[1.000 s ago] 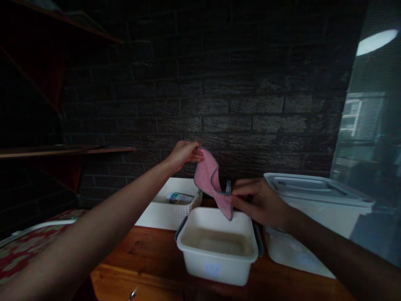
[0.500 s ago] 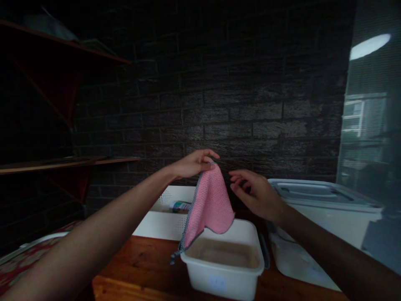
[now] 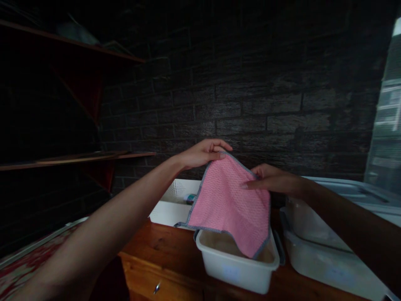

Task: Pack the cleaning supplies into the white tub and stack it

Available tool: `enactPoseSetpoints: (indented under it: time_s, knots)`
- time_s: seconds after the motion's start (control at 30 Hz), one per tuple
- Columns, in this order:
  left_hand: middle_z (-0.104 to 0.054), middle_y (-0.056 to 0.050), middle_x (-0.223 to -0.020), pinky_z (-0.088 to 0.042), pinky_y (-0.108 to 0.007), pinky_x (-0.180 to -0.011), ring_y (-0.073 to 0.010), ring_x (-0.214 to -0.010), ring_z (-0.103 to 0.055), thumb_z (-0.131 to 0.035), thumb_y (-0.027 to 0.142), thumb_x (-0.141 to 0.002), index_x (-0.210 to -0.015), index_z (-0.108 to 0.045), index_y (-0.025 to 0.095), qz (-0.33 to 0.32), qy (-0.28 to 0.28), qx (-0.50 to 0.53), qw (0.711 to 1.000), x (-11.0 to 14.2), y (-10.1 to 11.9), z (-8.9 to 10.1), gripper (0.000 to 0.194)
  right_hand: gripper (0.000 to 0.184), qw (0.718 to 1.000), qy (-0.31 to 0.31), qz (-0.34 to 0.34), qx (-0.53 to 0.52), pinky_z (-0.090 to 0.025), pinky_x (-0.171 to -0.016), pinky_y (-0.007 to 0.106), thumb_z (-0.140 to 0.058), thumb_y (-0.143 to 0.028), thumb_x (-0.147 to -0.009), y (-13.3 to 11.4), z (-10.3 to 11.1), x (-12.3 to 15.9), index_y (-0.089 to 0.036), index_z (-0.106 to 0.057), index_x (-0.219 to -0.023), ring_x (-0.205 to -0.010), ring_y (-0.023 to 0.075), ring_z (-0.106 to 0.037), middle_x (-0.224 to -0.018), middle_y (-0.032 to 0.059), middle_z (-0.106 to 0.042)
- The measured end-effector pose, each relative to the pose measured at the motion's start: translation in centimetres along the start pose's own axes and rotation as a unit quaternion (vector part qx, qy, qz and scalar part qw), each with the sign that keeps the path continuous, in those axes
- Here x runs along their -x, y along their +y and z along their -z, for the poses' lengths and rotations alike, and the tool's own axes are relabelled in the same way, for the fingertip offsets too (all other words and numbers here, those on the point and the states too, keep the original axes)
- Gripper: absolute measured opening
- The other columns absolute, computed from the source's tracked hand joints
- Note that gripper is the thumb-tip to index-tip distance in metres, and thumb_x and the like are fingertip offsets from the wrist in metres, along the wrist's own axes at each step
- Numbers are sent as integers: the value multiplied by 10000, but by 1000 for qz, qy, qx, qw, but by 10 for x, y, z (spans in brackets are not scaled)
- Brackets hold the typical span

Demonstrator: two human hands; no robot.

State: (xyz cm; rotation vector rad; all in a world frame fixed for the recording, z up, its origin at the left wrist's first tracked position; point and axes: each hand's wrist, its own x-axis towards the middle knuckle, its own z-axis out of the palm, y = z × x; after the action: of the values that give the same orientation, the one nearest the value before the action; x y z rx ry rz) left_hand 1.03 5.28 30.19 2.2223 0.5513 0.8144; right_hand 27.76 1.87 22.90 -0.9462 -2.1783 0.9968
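A pink waffle-weave cloth [image 3: 230, 205] with a grey checked border hangs spread out above a white plastic tub [image 3: 238, 267]. My left hand [image 3: 205, 152] pinches its top left corner. My right hand [image 3: 272, 180] grips its top right corner, thumb in front and fingers behind. The cloth's lower edge droops over the tub's rim. The tub looks to hold murky water, partly hidden by the cloth.
The tub stands on a wooden table [image 3: 163, 257]. Behind it is a white perforated basket [image 3: 171, 207] with a small bottle [image 3: 189, 198] inside. A large lidded white bin [image 3: 338, 234] sits at the right. Dark brick wall behind, shelves [image 3: 75, 156] at left.
My right hand has taken hold of the cloth's other top corner. The cloth went from hanging by one corner to being stretched flat between both hands.
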Motion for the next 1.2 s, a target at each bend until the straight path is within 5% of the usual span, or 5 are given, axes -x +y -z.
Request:
enactPoseSetpoints:
  time_s: [0.1,0.37,0.6,0.9,1.2]
  knots:
    - [-756,-65,-984,-488,-248,-713,-134,-778,-672,-731,193,-852,-1132,-716,185,3,25,11,1000,5,0,7,281,361,999,29,-30,-32,-440,-515,239,-754,-532,-829,-1,6,14,-171,-778,-838,-572,140,-608,-758,36,-737]
    - [-775,-77,-974,-505,-280,-781,-148,-824,-690,-746,221,-849,-982,-783,178,3,82,5,997,16,-15,24,145,374,996,78,-22,-43,-570,-772,348,-770,-541,-819,0,39,25,-194,-801,-957,-819,240,-721,-974,99,-791]
    - [-652,-9,-651,-419,-231,-554,-97,-565,-551,-750,355,-843,-708,-744,193,16,143,-41,989,22,-27,36,211,354,974,208,-29,-83,-590,-674,309,-824,-517,-768,-2,61,23,-190,-809,-902,-741,204,-721,-907,96,-794]
    - [-691,-28,-835,-463,-208,-681,-99,-739,-613,-693,366,-899,-862,-754,184,14,130,4,991,21,-32,47,195,354,969,221,25,-107,-549,-918,309,-777,-529,-826,-14,74,22,-196,-822,-938,-1018,203,-698,-1078,70,-788]
    - [-682,-29,-796,-463,-242,-670,-107,-685,-600,-716,443,-871,-802,-720,170,15,202,10,979,17,-29,45,281,310,957,278,33,-74,-529,-788,280,-840,-504,-757,-22,84,16,-201,-807,-815,-837,162,-671,-896,31,-776]
